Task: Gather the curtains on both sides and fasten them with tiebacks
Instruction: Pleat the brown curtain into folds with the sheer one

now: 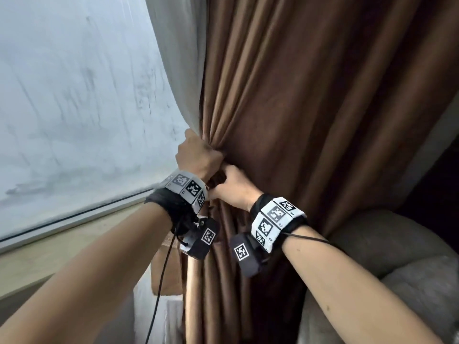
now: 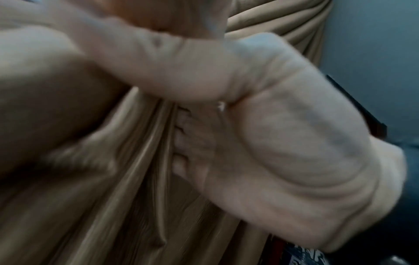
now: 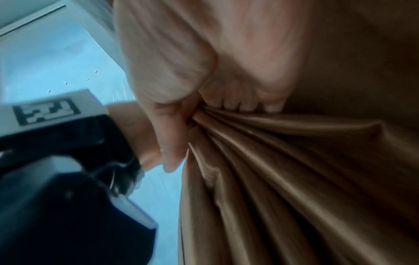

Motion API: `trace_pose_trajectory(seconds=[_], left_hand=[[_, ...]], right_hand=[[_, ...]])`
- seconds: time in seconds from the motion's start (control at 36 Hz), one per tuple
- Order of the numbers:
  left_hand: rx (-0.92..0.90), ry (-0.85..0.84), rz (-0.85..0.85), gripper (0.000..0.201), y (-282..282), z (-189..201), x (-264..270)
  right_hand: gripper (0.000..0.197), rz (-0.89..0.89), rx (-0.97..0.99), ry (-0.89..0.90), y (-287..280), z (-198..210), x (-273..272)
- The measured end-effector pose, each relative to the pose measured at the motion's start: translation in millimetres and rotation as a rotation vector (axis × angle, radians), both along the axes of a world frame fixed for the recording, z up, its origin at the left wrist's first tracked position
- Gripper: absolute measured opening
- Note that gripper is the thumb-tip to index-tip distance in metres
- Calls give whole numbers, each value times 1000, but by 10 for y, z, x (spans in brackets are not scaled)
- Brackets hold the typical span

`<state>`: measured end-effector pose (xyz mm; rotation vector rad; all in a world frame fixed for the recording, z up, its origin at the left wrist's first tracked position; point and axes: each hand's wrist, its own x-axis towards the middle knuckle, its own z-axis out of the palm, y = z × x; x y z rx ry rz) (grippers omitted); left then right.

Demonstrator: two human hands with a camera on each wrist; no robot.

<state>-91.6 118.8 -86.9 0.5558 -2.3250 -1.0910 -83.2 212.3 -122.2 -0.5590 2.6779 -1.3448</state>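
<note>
A brown curtain [image 1: 285, 108] with a pale grey lining [image 1: 181, 70] hangs right of the window, bunched into folds at hand height. My left hand [image 1: 198, 152] grips the bunch from the window side. Just below it, my right hand [image 1: 233, 184] grips the same bunch. In the right wrist view the fingers [image 3: 238, 105] and thumb [image 3: 172, 143] curl into the curtain folds [image 3: 283, 170]. The left wrist view is blurred and shows both hands against the curtain [image 2: 140, 197]. A short dark brown piece [image 1: 218, 178] shows between the hands; whether it is a tieback or a fold I cannot tell.
A fogged window pane [image 1: 74, 108] fills the left, with its sill [image 1: 62, 244] below. A grey upholstered seat [image 1: 372, 239] stands close on the right of the curtain. A black cable [image 1: 161, 281] hangs from my left wrist.
</note>
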Motion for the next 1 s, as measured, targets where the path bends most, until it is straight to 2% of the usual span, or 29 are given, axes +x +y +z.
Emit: trace_pose_trajectory(seconds=[0.14, 0.22, 0.28, 0.33, 0.36, 0.42, 0.47, 0.53, 0.58, 0.61, 0.67, 0.69, 0.75, 0.86, 0.94, 1.0], left_hand=[[7, 44, 53, 44, 56, -94, -134], [4, 58, 46, 44, -7, -105, -222], [11, 49, 46, 44, -76, -103, -259], [17, 55, 35, 43, -148, -101, -290], [17, 60, 26, 43, -178, -100, -308], [20, 67, 11, 46, -226, -106, -358], [3, 83, 5, 48, -274, -119, -425], [-15, 88, -3, 49, -305, -148, -477], [-17, 96, -17, 49, -319, -178, -530], [-18, 100, -25, 48, -316, -183, -549], [-24, 100, -41, 48, -288, -172, -582], [-24, 97, -42, 48, -272, -169, -590], [-10, 89, -30, 51, -228, -169, -580], [26, 119, -14, 58, -126, -184, -488], [76, 135, -6, 67, -19, -188, -373], [80, 158, -8, 70, 80, -208, -273]], right_hand=[[75, 126, -126, -72, 214, -62, -193], [55, 132, -358, -130, 317, -94, -277], [38, -59, -538, -79, 391, -56, -338], [24, -363, -656, 47, 528, -58, -507], [24, -518, -679, 95, 601, -58, -609], [47, -757, -646, 132, 729, -76, -794], [88, -887, -471, 115, 819, -69, -927], [122, -862, -356, 80, 855, -80, -1037], [134, -695, -415, 35, 852, -116, -1192], [129, -641, -448, 12, 855, -157, -1286], [94, -558, -485, 12, 828, -136, -1317], [76, -559, -490, 19, 789, -80, -1276], [56, -578, -525, 40, 742, -44, -1238], [33, -554, -476, 108, 628, -3, -1102], [26, -458, -415, 156, 573, 52, -913], [19, -394, -303, 202, 554, 71, -792]])
